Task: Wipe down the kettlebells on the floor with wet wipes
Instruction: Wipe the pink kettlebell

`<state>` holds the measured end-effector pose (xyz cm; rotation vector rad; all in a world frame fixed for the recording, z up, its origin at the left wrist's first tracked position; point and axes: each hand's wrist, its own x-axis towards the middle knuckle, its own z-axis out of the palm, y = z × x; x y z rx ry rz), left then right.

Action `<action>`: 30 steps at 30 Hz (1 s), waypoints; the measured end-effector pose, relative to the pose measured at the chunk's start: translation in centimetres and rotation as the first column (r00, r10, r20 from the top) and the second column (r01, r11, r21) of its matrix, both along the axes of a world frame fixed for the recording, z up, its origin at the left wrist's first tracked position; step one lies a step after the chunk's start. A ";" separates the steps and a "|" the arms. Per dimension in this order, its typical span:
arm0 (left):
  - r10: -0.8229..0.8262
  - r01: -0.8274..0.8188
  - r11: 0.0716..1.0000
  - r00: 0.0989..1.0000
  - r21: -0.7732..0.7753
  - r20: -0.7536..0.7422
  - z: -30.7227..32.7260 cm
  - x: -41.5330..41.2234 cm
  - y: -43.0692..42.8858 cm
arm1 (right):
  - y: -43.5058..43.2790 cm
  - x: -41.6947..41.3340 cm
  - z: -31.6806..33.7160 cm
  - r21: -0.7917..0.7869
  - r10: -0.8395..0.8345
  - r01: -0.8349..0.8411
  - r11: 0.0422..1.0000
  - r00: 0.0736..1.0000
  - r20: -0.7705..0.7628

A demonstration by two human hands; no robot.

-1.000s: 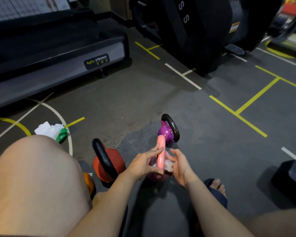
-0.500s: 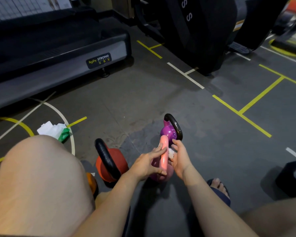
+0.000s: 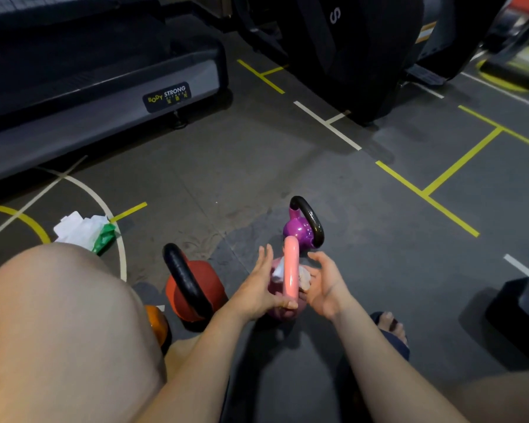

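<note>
Firstly, wipe pack (image 3: 86, 232): on the floor, within reach for fresh sheets.
Left hand (image 3: 257, 288): fingers straight, steadying the floor-standing pink kettlebell (image 3: 289, 270).
Wet wipe (image 3: 305, 280): apparently threaded through the handle, to rub it.
Right hand (image 3: 327, 285): loosely spread beside the wipe; grip unclear.

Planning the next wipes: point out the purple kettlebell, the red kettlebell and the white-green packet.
purple kettlebell (image 3: 298, 232): head view, on its round purple body.
red kettlebell (image 3: 209, 285): head view, on its red body beside the handle.
white-green packet (image 3: 80, 230): head view, on its white part.
</note>
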<state>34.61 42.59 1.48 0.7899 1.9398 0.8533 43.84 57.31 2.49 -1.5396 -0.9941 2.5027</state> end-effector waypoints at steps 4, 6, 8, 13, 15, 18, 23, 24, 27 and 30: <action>0.031 -0.025 0.995 0.998 -0.099 0.058 -0.2 -0.3 0.0 | 0.7 -2.1 0.8 -0.003 -0.111 0.111 0.994 0.994 -0.018; 0.035 -0.028 0.994 0.997 -0.108 0.068 -0.6 -0.5 0.2 | 1.4 -2.9 1.2 -0.008 -0.153 0.153 0.988 0.988 -0.027; 0.038 -0.032 0.996 0.996 -0.082 0.076 -0.7 -0.3 0.6 | 2.0 -3.5 1.1 -0.016 -0.191 0.190 0.982 0.981 -0.034; 0.053 -0.054 0.998 0.998 -0.036 -0.017 -0.1 0.7 2.1 | 2.9 -4.7 1.6 -0.106 -0.207 0.205 0.973 0.978 -0.016; 0.045 -0.048 0.998 0.997 -0.037 -0.069 0.0 0.9 2.5 | 3.6 -5.0 1.4 -0.149 -0.198 0.202 0.968 0.979 0.041; 0.037 -0.038 0.999 0.998 -0.029 -0.056 -0.4 0.8 2.7 | 4.1 -5.5 0.6 -0.198 -0.172 0.195 0.961 0.977 0.126; 0.020 -0.022 0.998 1.000 -0.067 -0.017 -0.6 0.4 2.9 | 3.9 -5.7 0.4 -0.199 -0.200 0.238 0.951 0.960 0.195; 0.013 -0.014 0.996 1.000 -0.083 -0.014 -0.6 0.4 3.0 | 3.7 -5.6 0.5 -0.214 -0.229 0.268 0.939 0.954 0.191; 0.007 -0.009 0.996 1.000 -0.090 -0.020 -0.4 0.4 3.1 | 3.0 -5.4 0.5 -0.231 -0.301 0.334 0.914 0.939 0.164; 0.026 -0.027 0.997 1.000 -0.071 -0.018 -0.1 0.6 3.0 | 3.1 -5.0 1.0 -0.223 -0.270 0.295 0.929 0.953 0.135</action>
